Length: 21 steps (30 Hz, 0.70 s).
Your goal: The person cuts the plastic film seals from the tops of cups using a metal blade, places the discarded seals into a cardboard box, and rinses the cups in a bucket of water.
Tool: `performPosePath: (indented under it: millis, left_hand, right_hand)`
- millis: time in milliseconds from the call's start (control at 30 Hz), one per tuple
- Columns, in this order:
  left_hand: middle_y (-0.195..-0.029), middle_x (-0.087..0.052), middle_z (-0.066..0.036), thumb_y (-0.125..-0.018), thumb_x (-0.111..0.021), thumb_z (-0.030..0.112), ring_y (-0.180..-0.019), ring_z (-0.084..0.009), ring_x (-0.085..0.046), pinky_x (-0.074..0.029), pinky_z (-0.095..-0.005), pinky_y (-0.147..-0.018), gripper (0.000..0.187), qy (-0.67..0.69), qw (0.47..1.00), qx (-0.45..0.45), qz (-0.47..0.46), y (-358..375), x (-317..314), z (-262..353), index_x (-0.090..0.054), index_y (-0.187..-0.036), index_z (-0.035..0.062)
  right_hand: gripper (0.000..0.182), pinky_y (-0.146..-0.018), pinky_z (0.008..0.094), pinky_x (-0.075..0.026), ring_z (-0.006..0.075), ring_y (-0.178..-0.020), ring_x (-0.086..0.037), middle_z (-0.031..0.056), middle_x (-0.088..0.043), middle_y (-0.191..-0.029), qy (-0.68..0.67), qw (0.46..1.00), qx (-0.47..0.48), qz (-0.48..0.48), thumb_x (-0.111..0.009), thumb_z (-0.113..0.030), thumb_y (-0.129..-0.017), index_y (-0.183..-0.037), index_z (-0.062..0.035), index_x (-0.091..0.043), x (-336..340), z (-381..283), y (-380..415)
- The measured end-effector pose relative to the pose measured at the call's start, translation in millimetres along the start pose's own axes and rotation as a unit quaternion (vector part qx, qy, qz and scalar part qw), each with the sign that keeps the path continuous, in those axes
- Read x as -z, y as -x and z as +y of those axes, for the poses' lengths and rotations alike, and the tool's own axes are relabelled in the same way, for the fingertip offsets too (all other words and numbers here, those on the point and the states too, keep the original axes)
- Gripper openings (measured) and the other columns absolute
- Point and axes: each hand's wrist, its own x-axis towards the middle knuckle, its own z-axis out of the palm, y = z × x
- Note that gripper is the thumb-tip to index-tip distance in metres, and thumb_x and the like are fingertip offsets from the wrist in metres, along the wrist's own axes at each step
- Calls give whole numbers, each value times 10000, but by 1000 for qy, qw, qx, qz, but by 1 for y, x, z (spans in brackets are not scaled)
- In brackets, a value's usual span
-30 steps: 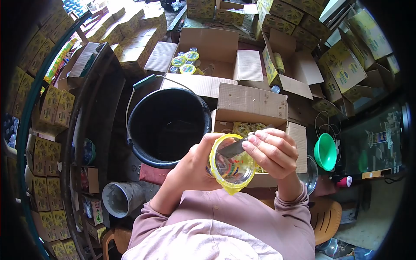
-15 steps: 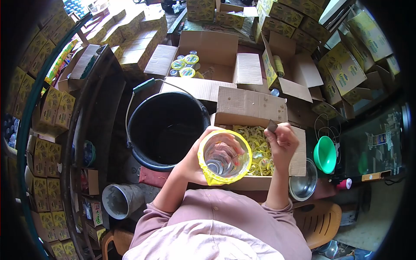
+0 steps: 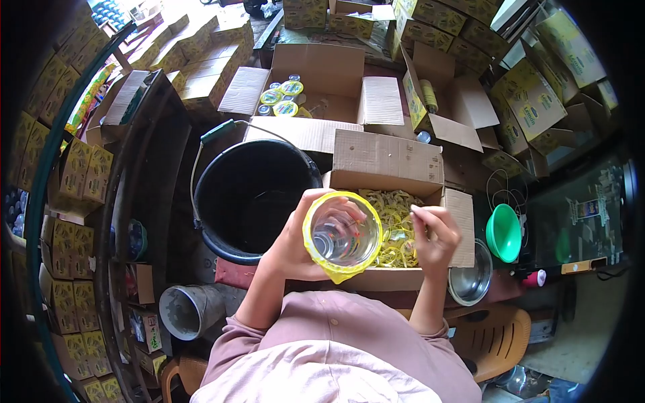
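My left hand (image 3: 290, 245) is wrapped round a clear plastic cup (image 3: 329, 247), tilted so that its mouth faces me. Yellow film clings round the cup's rim, with a loose corner hanging at the bottom. Through the clear wall my fingers show behind it. To the right, my right hand (image 3: 438, 235) is closed in a pinch on a small dark flat piece (image 3: 414, 209), seen nearly edge-on. That hand is over the right side of an open carton (image 3: 388, 160) filled with yellow-and-clear film scraps (image 3: 396, 232), apart from the cup.
A black bucket (image 3: 201, 228) stands left of the carton. Behind is an open box (image 3: 316, 64) with several yellow-lidded cups (image 3: 285, 107). On the right are a green bowl (image 3: 504, 233) and a metal bowl (image 3: 478, 272). A grey bucket (image 3: 211, 309) is low at the left.
The cup and my left hand have shifted slightly left and up. My right hand has turned, so the dark piece shows less of its face. The view has shifted a little.
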Motion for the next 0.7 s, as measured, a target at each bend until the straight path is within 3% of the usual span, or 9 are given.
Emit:
performPosePath:
  millis: [133,267,700]
  left_hand:
    - [-1027,-575,-135,-565,-834,117,-827,-162,-605,-496,-282,-746,847,-200,979,-35,-1,-5,-1,16,-308,-1224,43]
    - [-1012,-584,-129,-590,-822,134,-825,-170,-611,-499,-280,-737,816,-209,977,-33,1,-1,-2,15,-313,-1221,42]
    - [-1016,-587,-126,-602,-811,137,-839,-211,-623,-497,-296,-744,791,-237,971,-15,-14,-1,-3,33,-326,-1216,24]
  right_hand:
    - [209,-569,258,-481,155,-667,-580,22,-599,-727,53,978,201,21,-687,27,-633,-814,-76,-691,24,-46,-27]
    - [186,-584,255,-496,145,-696,-582,13,-593,-723,105,946,304,-36,-704,-13,-616,-794,-70,-696,25,-62,-40]
    - [182,-703,268,-502,131,-766,-592,12,-624,-791,144,909,382,-84,-672,-71,-664,-845,-73,-691,21,-60,-43]
